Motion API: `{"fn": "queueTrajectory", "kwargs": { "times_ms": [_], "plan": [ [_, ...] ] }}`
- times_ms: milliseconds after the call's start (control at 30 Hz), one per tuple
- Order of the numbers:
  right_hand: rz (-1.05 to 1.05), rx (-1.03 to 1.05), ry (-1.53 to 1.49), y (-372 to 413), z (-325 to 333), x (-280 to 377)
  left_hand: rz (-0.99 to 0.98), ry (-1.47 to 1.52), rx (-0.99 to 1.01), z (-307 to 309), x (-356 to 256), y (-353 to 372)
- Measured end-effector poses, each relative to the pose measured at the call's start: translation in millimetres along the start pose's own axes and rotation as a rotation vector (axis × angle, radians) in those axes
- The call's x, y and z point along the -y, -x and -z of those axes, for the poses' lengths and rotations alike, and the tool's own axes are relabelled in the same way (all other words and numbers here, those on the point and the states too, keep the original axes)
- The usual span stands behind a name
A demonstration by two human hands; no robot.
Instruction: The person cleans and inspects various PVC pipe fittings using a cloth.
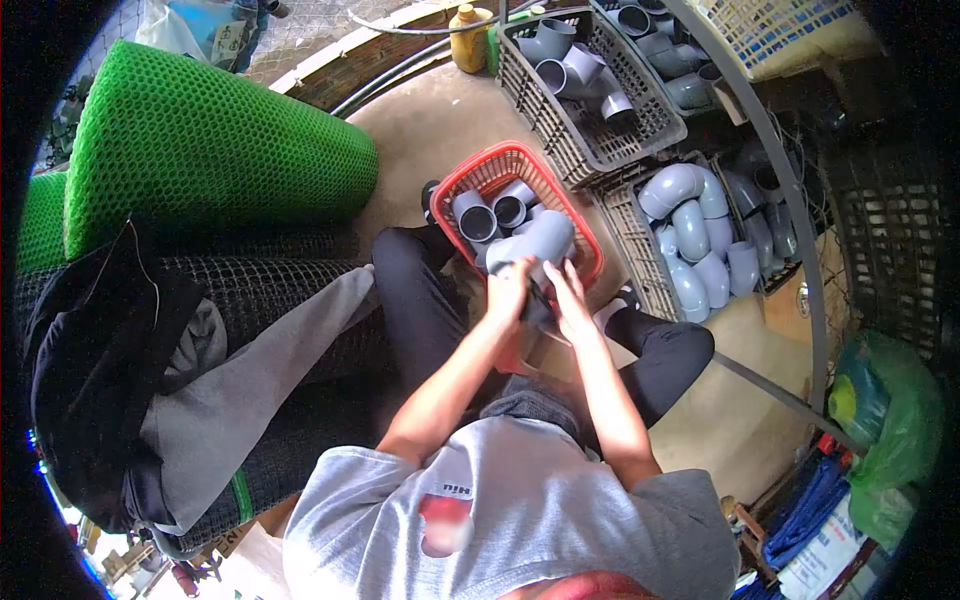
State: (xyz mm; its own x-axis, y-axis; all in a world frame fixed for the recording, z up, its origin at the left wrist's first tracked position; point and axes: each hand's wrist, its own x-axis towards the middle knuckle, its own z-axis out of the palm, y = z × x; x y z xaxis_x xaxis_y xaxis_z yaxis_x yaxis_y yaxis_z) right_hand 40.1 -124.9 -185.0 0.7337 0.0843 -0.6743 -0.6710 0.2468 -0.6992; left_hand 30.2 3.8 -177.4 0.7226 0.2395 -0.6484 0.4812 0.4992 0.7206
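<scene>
Between my two hands is a grey plastic pipe fitting (545,238), held over the near side of a red plastic basket (508,150). My left hand (508,288) is closed around its near left part. From the right, my right hand (570,298) presses against the same fitting with its fingers fairly straight. A dark part shows between my palms; I cannot make out whether it is the fitting's opening or something else. Inside the basket lie several more grey pipe fittings (470,212), some with their round openings facing me.
A dark crate (600,165) of grey fittings stands beyond the basket. Another crate (640,262) to the right holds grey elbows (690,230). Green mesh rolls (220,150) and a grey-black garment (250,400) lie left. A yellow bottle (468,40) stands behind; a metal bar (790,200) crosses the right.
</scene>
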Motion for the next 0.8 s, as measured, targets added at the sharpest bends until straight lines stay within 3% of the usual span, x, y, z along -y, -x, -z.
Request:
{"fn": "queueTrajectory", "kwargs": {
  "times_ms": [33,67,233,267,367,400,500,567,600,800],
  "plan": [
    [0.0,0.002,0.003,1.1,1.1,7.5,0.125,0.159,-0.029,6.0,0.5,-26.0],
    [-0.042,0.059,0.002,1.8,5.8,15.2,0.115,0.207,-0.083,1.9,-8.5,-40.1],
    [0.006,0.141,0.046,3.9,38.7,28.4,-0.028,-0.084,-0.214,-3.3,-16.4,-134.5],
    [0.042,0.129,0.056,8.6,45.0,30.6,0.008,-0.059,-0.295,-8.9,-27.3,-147.8],
    [0.038,0.061,0.002,23.0,63.9,35.8,-0.037,-0.098,-0.236,-11.4,-47.4,-204.9],
    [0.031,0.043,-0.008,25.1,70.2,34.7,-0.057,-0.09,-0.303,-16.4,-46.8,-232.4],
    [0.035,0.031,-0.023,31.4,84.2,30.0,-0.064,-0.056,-0.37,-35.6,-71.5,-230.9],
    [0.032,0.006,-0.041,35.1,86.4,31.4,-0.1,-0.15,-0.241,-34.8,-80.8,-236.6],
    [0.036,0.002,-0.042,36.9,86.0,33.7,-0.172,-0.292,-0.325,-31.6,-78.3,-239.0],
    [0.061,0.022,-0.078,30.1,73.8,40.9,-0.21,-0.283,-0.315,23.2,-46.7,-212.3]
  ]
}}
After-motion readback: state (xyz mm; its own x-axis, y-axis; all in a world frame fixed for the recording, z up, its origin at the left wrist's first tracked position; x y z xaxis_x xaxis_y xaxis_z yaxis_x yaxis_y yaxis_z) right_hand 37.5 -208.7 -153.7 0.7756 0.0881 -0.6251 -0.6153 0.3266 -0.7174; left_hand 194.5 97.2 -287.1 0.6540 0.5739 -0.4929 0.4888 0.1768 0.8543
